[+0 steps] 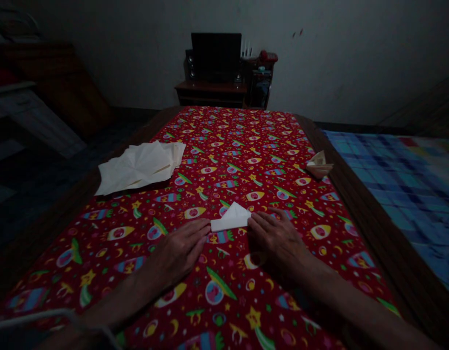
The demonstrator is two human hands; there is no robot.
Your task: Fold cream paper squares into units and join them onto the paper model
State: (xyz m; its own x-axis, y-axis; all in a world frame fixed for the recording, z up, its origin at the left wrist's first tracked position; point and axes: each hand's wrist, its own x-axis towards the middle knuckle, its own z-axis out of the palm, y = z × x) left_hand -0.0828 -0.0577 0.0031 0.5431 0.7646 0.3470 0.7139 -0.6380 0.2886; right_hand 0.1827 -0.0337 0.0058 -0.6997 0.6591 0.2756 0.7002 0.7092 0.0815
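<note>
Across the middle of the red cloth (253,184), both hands are down at the folded paper (230,223), one at each end! Left hand (182,245) comes in palm down from the lower left, wrist low, fingers together and lightly bent, tips right at the paper's left end. Over on the other side, the right hand (277,236) reaches in from the lower right, its forearm slanting long over the cloth, back of the hand up, fingertips on the right end. Thumb and fingers pinching, or merely pressing? On either hand, I cannot tell from here. The paper lies between them, a flat band along its near edge and a pointed peak rising behind. Farther up on the left sits a loose pile of pale sheets (140,165), well apart from the hands; on the right, near the brown edge of the counter (359,214), rests a small folded shape (319,166).
</note>
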